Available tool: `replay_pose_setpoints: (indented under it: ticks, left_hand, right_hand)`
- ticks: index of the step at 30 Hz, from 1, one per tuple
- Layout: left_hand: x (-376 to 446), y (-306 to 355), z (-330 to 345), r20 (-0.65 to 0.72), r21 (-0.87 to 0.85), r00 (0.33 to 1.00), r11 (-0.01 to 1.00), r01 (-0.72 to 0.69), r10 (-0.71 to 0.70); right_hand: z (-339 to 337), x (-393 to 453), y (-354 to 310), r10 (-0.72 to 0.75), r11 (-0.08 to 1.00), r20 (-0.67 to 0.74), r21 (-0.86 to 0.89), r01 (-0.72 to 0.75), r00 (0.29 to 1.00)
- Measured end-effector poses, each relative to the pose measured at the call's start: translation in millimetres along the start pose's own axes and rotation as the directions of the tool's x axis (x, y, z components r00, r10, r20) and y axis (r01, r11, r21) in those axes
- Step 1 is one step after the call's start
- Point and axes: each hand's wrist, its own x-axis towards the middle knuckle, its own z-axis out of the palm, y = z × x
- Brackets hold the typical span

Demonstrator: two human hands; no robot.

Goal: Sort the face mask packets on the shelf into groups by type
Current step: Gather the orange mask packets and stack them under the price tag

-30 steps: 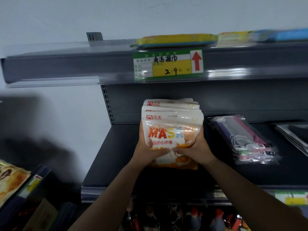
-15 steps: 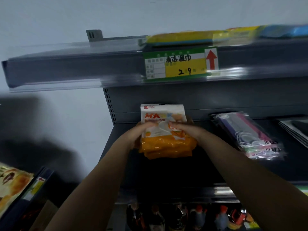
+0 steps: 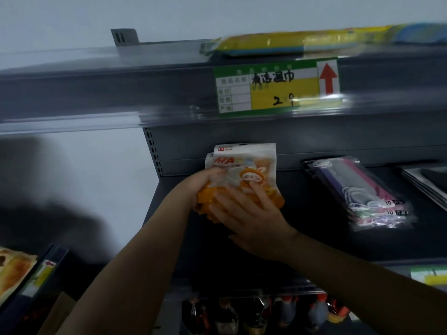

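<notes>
Grey store shelving fills my view against a pale wall. At the far left, a yellow-brown snack packet lies on a neighbouring rack. On the middle shelf's left end, my left hand grips the left edge of a stack of orange-and-white mask packets, which lies flat on the board; my right hand rests flat across its near end, fingers spread. Overhead, a green-and-yellow price tag bears a red arrow. Well to the right lie clear packets of coloured masks, apart from the stack.
</notes>
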Motion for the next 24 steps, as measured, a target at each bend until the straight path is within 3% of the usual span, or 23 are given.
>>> replay_pose_setpoints:
  ticks: [2,4,8,12,16,24]
  left_hand:
    - [0,3,2,0.030,-0.004,1.000,1.000,-0.005,0.005]
    - [-3,6,6,0.044,-0.060,0.997,0.997,-0.055,0.058]
    - [-4,2,7,0.060,-0.148,0.985,0.977,-0.154,0.165]
    - [-1,-15,8,0.025,-0.186,0.990,0.974,-0.131,0.138]
    - [9,-30,4,-0.050,-0.215,0.988,0.964,-0.154,0.147]
    - [22,-27,16,-0.072,-0.401,0.959,0.872,-0.281,0.276]
  right_hand:
    - [23,-7,-8,-0.066,0.982,0.026,-0.176,0.069,0.998]
    - [43,-10,-3,-0.011,0.973,0.044,-0.232,0.021,0.999]
    - [60,-1,15,0.093,0.982,0.030,-0.169,-0.087,0.995]
    - [64,10,21,0.162,0.980,0.010,-0.117,-0.160,0.987]
    - [66,5,23,0.152,0.983,0.002,-0.103,-0.151,0.988]
    - [68,18,26,0.212,0.971,0.040,-0.127,-0.205,0.977]
